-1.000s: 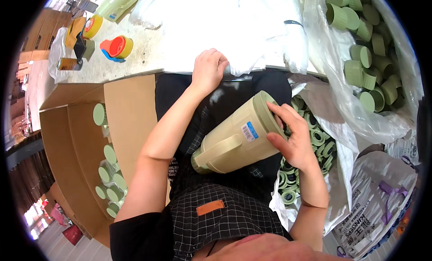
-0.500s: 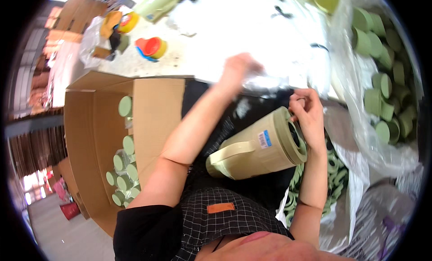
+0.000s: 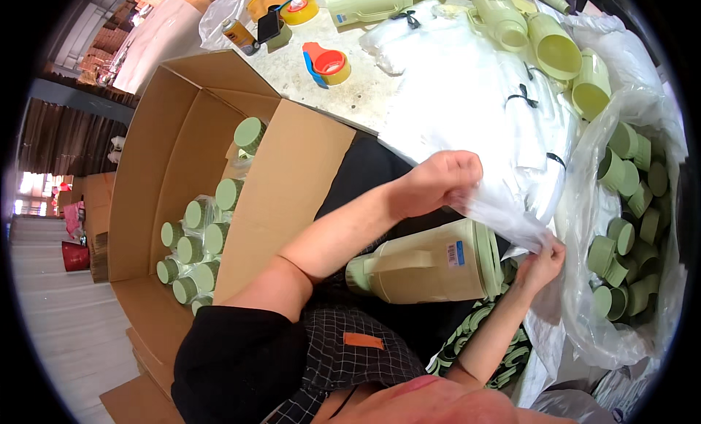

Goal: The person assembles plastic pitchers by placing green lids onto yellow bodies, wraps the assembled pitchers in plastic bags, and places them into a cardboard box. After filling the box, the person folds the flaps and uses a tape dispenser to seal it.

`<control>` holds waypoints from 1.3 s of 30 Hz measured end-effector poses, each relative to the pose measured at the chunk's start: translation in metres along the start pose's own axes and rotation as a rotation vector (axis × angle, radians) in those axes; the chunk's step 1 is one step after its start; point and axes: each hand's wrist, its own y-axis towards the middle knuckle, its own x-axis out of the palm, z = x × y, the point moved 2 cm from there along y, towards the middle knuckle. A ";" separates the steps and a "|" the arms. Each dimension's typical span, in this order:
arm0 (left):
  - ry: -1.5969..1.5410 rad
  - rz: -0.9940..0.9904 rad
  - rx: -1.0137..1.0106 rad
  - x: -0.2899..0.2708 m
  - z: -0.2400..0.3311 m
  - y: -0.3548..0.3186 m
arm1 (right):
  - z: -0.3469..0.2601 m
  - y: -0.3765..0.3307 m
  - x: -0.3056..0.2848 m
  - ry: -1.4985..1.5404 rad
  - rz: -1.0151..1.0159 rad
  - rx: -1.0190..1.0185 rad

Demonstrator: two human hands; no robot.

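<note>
Across my lap lies a pale green thermos jug [image 3: 431, 267] on its side, its base end toward the right and a blue-and-white label on its body. Just above that end, a thin clear plastic bag [image 3: 504, 218] is stretched between my two hands. My left hand [image 3: 442, 181] is closed on the bag's upper left end, fingers curled. With its fingers pinched, my right hand [image 3: 542, 265] grips the lower right end, beside the jug's base. The bag is partly smeared by motion.
An open cardboard box [image 3: 157, 197] with several green-capped jugs stands at left. On the table are white plastic bags [image 3: 453, 110], a tape roll [image 3: 332, 65], a spray can [image 3: 239, 37] and more green jugs [image 3: 500, 18]. At right, a clear sack [image 3: 584, 300] holds green cups; green handles [image 3: 467, 336] lie below.
The clear plastic has come toward me and is now stretched between both hands. My right hand has left the jug's rim. The whole view has shifted, showing more of the table.
</note>
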 end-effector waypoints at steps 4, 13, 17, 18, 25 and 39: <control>1.153 0.313 0.314 -0.074 -0.031 0.009 | 0.018 -0.023 0.008 0.234 0.064 0.501; 1.509 0.334 0.277 0.043 -0.001 -0.145 | -0.010 -0.215 0.041 -0.480 -0.501 -0.255; 1.569 0.625 0.341 0.001 -0.046 -0.222 | -0.024 -0.258 0.064 -0.419 -0.813 0.337; 1.596 0.663 0.348 -0.007 -0.050 -0.232 | -0.020 -0.269 0.075 -0.293 -0.780 0.574; 1.889 1.320 0.244 -0.003 0.064 -0.327 | -0.067 -0.262 0.219 -0.111 -1.386 0.145; 0.909 1.904 -0.446 -0.283 0.065 -0.575 | -0.017 -0.259 0.197 -0.285 -1.525 0.326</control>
